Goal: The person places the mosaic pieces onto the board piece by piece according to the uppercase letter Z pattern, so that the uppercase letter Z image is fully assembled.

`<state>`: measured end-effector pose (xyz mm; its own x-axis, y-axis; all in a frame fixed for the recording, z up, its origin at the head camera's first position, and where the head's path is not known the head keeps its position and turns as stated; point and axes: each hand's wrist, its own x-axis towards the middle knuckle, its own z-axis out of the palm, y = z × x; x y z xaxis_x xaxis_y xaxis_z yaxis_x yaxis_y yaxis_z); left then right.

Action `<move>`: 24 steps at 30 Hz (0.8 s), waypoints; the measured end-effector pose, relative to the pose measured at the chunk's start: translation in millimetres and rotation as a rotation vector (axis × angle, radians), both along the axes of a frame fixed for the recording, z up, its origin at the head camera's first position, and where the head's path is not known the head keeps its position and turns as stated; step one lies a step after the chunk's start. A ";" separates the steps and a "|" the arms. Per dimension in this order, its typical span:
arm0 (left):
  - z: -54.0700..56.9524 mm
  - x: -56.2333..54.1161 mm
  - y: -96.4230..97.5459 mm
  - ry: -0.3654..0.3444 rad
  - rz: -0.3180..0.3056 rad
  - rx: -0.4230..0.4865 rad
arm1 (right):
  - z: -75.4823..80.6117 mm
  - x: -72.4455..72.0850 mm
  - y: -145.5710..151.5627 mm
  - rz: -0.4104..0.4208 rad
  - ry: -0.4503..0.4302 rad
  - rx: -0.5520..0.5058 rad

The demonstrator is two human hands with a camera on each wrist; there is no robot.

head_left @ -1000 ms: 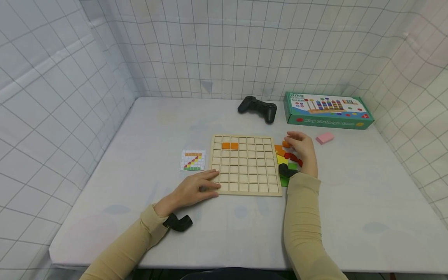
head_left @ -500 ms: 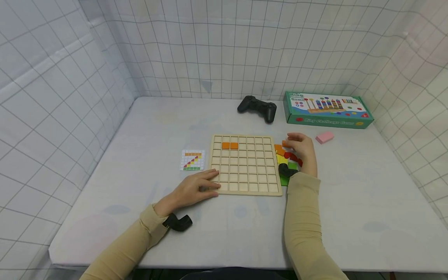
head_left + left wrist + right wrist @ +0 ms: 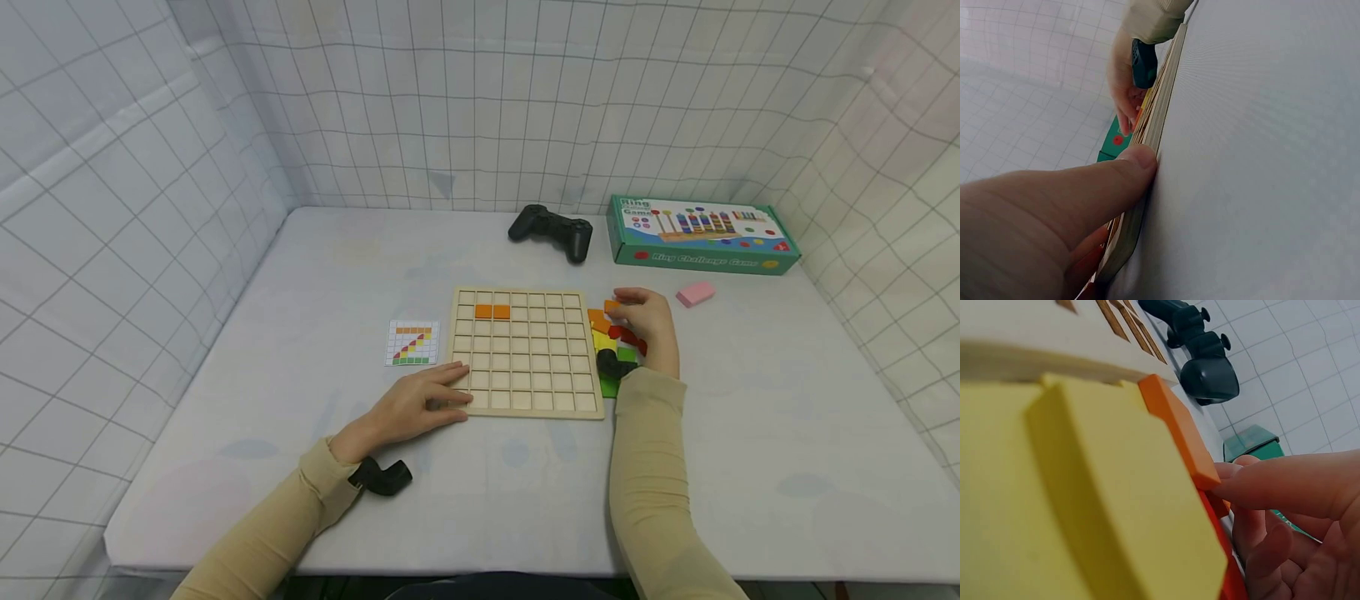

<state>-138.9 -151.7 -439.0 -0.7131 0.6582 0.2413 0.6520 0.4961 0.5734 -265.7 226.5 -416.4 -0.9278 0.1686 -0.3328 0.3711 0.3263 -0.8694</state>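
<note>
My left hand (image 3: 414,404) rests at the near left corner of a wooden grid board (image 3: 525,414). Its fingers lie on the rim, and the thumb (image 3: 1138,159) touches the board's side edge in the left wrist view. Two orange tiles (image 3: 492,312) sit side by side in the second row of cells. Right of the board, my right hand (image 3: 649,325) pinches an orange tile (image 3: 611,307) at its fingertips, over a pile of pieces. Yellow pieces (image 3: 1129,469), red pieces (image 3: 628,337) and green pieces (image 3: 610,388) lie there, partly hidden by the wrist camera.
A pattern card (image 3: 412,343) lies left of the board. Toward the back are a black game controller (image 3: 551,232) and a green Ring Challenge Game box (image 3: 705,236). A pink block (image 3: 696,294) lies right of my right hand. Gridded white cloth (image 3: 480,108) walls the table.
My right fingers have shifted slightly about the orange tile, which moved a little toward the board. My left hand and the board have stayed in place.
</note>
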 end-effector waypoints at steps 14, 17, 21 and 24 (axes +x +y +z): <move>1.7 0.5 0.1 -0.002 0.006 -0.011 | 3.4 -1.1 -2.3 0.003 -0.039 0.096; 2.2 0.8 0.0 -0.003 0.005 -0.009 | 2.3 -2.1 -2.6 0.010 -0.022 0.112; 2.8 1.0 0.2 -0.009 0.007 -0.007 | 0.3 -2.6 -1.8 0.037 0.036 0.134; 2.7 1.1 0.2 -0.011 0.010 -0.006 | 1.8 -2.5 -1.6 0.044 0.050 0.131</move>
<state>-137.8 -151.4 -436.3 -0.7220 0.6528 0.2293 0.6408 0.5060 0.5774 -268.2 224.9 -414.7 -0.9500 0.1666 -0.2640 0.3116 0.4528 -0.8354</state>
